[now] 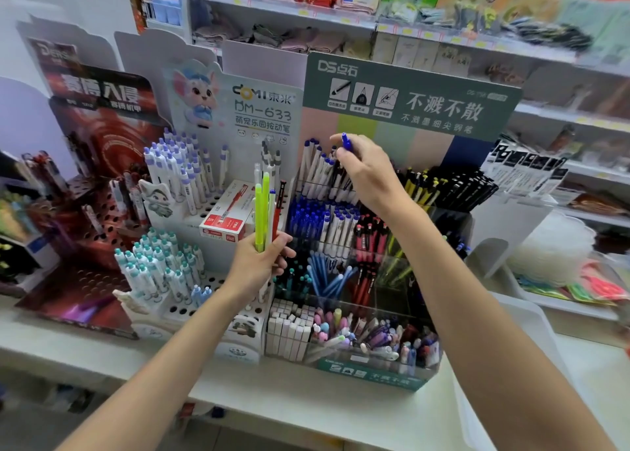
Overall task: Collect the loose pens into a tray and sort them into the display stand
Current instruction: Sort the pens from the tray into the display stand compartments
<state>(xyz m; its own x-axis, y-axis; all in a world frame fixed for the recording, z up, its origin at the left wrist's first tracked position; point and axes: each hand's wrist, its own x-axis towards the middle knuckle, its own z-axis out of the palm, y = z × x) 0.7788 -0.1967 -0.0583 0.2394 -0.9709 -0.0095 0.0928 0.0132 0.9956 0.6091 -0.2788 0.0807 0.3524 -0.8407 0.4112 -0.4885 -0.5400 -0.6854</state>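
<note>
Left hand (259,267), pens (261,208) upright (near vertical)

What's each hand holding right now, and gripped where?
Left hand grips a bunch of pens by their lower ends. Right hand pinches one blue-topped pen just below its top; the rest of it is hidden behind the hand.

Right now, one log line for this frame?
phase: sorting | left hand: holds pen bundle | right hand: pinches blue pen at top-left compartment of display stand
</note>
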